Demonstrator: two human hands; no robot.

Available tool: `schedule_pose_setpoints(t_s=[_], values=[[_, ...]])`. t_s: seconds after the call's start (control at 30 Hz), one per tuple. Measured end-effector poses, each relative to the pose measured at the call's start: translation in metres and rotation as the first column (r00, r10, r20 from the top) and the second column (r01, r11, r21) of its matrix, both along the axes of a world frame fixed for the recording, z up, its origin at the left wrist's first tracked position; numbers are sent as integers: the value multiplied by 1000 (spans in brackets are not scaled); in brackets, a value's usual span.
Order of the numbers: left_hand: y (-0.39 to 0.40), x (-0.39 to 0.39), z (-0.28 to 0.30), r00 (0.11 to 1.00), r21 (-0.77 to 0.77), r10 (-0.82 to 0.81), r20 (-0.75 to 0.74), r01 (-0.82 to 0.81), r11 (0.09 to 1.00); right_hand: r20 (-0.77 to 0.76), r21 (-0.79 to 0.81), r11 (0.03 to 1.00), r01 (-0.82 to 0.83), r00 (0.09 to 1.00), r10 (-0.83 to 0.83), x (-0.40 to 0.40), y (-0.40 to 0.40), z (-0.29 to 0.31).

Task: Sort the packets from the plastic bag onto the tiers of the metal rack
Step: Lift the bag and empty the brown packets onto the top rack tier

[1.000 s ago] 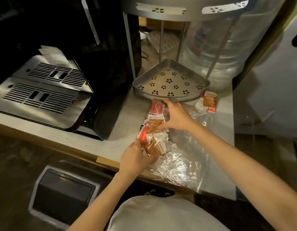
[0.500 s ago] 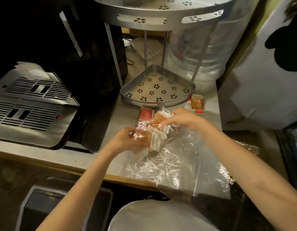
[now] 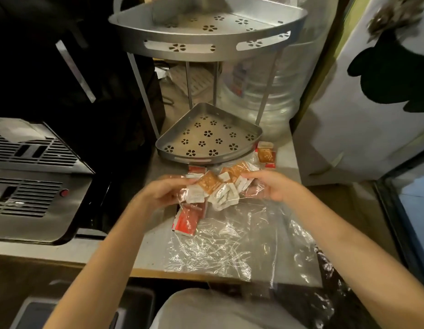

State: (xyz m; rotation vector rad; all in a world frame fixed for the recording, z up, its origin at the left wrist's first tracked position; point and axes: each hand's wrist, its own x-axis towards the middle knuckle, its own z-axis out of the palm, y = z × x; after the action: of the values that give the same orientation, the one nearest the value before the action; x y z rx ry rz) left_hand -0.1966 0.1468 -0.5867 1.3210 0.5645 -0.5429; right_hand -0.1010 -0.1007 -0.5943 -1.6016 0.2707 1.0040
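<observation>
We hold a bunch of packets between our left hand and right hand, fingers curled onto it from both sides, likely to gather it above the plastic bag before the bare lower tier of the rack.

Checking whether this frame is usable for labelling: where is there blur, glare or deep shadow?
Head view: both hands, left hand and right hand, are motion-blurred; the plastic bag glints with glare; the upper left is nearly black; rack legs bow from wide-angle distortion.

Packets before rack.
</observation>
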Motion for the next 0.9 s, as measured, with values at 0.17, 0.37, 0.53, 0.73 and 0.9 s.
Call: schedule_pose_setpoints(t_s=[0.17, 0.37, 0.53, 0.73, 0.9], values=[[-27, -15, -11, 959, -256, 284, -24, -280, 925, -85, 59, 991, 120, 990, -114, -2, -10, -5], [-50, -15, -2, 982, -246, 188, 9, -180, 952, -121, 104, 977, 184, 978, -171, -6, -11, -3], [-60, -11, 3, 975, -240, 219, 31, -206, 949, -95, 179, 977, 112, 991, -97, -11, -13, 4], [-69, -3, 22, 969, -204, 199, 144, -168, 964, 60, 209, 978, 23, 998, -37, -13, -15, 19], [-72, 9, 67, 939, -85, 125, 321, -103, 991, 208, 268, 962, 57, 971, -116, -4, -22, 60]])
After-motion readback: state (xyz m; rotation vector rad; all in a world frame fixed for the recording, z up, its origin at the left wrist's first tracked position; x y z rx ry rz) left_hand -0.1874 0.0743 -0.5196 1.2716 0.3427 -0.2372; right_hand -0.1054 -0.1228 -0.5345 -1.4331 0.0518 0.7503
